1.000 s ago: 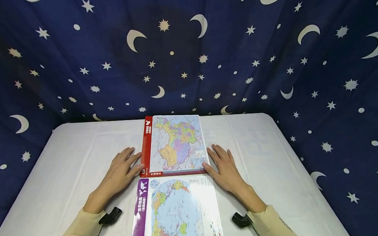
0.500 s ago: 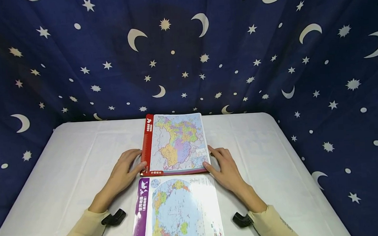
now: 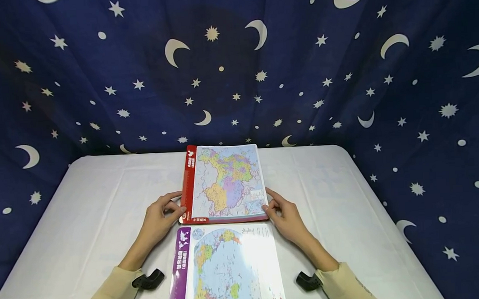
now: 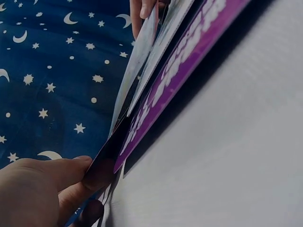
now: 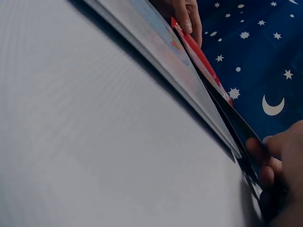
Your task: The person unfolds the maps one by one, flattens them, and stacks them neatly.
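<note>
A map sheet with a red border (image 3: 188, 188) lies at the far middle of the table in the head view. At its left edge my left hand (image 3: 158, 219) pinches it between thumb and fingers. My right hand (image 3: 285, 215) pinches the opposite edge near the lower right corner. A second map sheet, with a purple border (image 3: 176, 270), lies nearer, just below the first. In the right wrist view the red-bordered sheet (image 5: 203, 59) stands apart from the surface beneath it. The fingertips under the sheet are partly hidden.
The white tabletop (image 3: 100, 211) spreads on both sides of the maps. Behind and around it hangs a dark blue curtain (image 3: 238, 118) with moons and stars. Black devices (image 3: 149, 280) sit at both sleeve cuffs.
The flat fingers beside the red-bordered map have curled, and both hands now pinch its edges. The sheet has shifted slightly right in the head view.
</note>
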`<state>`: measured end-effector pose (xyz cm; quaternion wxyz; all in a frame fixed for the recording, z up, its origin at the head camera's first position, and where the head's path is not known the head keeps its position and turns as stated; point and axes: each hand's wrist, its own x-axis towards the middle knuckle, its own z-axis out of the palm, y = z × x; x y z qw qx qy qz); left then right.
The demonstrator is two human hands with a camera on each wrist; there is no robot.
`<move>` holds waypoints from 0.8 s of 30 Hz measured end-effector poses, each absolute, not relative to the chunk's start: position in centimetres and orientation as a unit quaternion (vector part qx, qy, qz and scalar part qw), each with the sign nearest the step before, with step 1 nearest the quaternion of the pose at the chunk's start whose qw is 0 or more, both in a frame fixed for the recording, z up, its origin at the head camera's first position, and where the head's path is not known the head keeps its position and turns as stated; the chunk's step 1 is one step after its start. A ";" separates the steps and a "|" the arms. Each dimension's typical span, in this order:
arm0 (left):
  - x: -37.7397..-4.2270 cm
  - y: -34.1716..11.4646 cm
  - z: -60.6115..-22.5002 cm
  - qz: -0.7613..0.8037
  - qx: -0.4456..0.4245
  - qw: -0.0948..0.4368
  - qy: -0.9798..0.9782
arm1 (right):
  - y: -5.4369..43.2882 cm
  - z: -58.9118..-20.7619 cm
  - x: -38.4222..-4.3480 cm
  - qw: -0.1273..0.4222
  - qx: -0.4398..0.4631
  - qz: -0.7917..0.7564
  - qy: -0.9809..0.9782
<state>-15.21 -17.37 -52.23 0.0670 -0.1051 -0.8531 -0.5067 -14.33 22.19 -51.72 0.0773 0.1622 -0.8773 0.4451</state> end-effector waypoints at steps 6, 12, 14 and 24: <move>-15.2 -17.3 -52.4 -0.511 -0.094 0.058 -0.852 | 22.3 -52.0 -14.4 0.083 0.159 0.453 -0.873; -15.2 -17.2 -52.3 -0.513 -0.090 0.063 -0.851 | 22.5 -52.1 -14.4 0.087 0.160 0.474 -0.861; -15.2 -17.2 -52.3 -0.517 -0.088 0.065 -0.849 | 22.5 -52.1 -14.5 0.089 0.156 0.480 -0.859; -15.2 -17.4 -52.7 -0.526 -0.075 0.071 -0.844 | 22.7 -52.2 -14.4 0.094 0.143 0.502 -0.848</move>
